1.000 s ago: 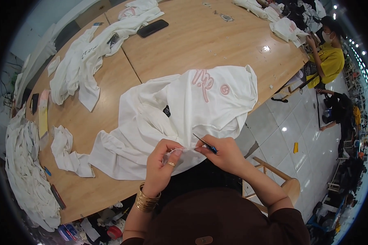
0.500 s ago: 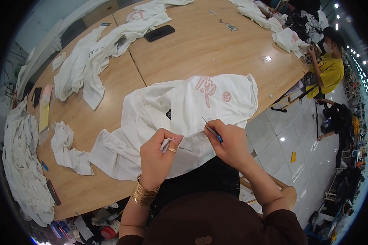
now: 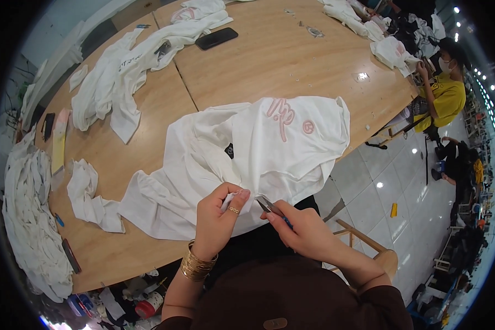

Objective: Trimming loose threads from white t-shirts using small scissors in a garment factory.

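A white garment (image 3: 195, 165) with pink lettering and a dark neck label lies spread over the near edge of the table. My left hand (image 3: 217, 214), wearing a ring and gold bangles, pinches a fold of its cloth. Held in my right hand (image 3: 302, 225) is a small pair of thread snips (image 3: 268, 204) with a blue part at the grip. The metal blades point toward the pinched cloth, close beside my left fingertips. Whether the blades touch the fabric or a thread, I cannot tell.
The wooden table (image 3: 247, 66) bears a black phone (image 3: 216, 38), more white garments (image 3: 115, 82) and a tall white heap of cloth (image 3: 27, 220) at left. A wooden stool (image 3: 388, 261) stands at right. Beyond it, a masked person in a yellow shirt (image 3: 445, 99) handles cloth.
My right hand has come down and left, and the snips, earlier upright in it, now point at the cloth by my left fingers. My left hand has shifted slightly right.
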Tool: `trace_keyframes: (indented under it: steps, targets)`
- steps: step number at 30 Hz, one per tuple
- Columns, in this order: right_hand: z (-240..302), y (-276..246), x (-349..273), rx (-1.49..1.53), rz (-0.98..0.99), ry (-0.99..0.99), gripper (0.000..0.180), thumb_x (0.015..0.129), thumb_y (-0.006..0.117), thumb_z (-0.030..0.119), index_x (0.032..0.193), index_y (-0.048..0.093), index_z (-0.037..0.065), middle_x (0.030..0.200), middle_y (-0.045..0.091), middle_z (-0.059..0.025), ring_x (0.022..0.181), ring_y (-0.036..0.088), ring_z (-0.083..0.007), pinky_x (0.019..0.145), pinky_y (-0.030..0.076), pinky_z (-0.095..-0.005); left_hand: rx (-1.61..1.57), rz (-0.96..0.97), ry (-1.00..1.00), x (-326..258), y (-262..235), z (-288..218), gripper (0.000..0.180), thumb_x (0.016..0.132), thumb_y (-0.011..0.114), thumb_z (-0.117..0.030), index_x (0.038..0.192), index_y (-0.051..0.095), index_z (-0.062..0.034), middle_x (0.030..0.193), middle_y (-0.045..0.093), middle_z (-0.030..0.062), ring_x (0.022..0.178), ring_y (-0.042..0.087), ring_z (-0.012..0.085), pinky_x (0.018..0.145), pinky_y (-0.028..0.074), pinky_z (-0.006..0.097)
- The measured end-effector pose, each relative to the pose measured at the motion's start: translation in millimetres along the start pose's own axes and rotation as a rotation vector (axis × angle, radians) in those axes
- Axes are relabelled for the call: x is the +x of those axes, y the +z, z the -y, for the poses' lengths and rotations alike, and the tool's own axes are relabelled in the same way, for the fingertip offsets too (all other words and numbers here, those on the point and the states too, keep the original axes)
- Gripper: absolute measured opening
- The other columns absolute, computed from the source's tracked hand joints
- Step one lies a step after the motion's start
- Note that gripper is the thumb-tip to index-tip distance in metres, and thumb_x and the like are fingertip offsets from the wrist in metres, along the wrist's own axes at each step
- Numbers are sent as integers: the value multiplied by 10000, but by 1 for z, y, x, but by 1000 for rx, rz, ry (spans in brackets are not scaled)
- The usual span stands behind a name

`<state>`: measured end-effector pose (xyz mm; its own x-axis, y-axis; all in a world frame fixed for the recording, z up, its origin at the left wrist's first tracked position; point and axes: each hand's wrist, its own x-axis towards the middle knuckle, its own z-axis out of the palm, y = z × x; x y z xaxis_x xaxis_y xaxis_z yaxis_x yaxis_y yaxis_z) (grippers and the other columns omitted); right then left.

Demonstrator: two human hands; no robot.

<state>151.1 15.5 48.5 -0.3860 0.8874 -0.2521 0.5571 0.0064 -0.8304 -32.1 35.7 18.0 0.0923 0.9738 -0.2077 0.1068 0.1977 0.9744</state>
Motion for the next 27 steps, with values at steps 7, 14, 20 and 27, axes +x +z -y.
trace_keyframes:
  steps: [7,14,20,27]
  targets:
    - [4,0,4,-9,17,18,201,947,443,183,974,565,26,495,498,-31,413,507,-128,433,391,-271,67,-14,76,-4,0,-4,186,875,593,-170,847,596,14,666,582,31,623,476,59,571,401,212]
    - [16,2,2,15,9,62,219,952,424,193,974,565,27,486,494,-35,402,495,-127,427,382,-266,207,-76,292,-10,1,-1,140,864,595,-122,820,587,11,668,565,28,624,474,59,570,401,206]
    - [32,11,0,87,5,199,305,970,374,278,938,566,43,468,454,-8,395,450,-94,423,363,-233,202,-51,335,-15,-8,8,105,857,595,-119,852,600,-14,729,591,82,625,556,182,589,436,254]
    - [25,39,-11,722,-44,363,453,981,288,395,795,515,50,462,370,21,364,317,-59,374,303,-198,53,66,216,-17,-15,10,141,879,576,-134,859,586,5,687,578,58,628,506,106,595,418,235]
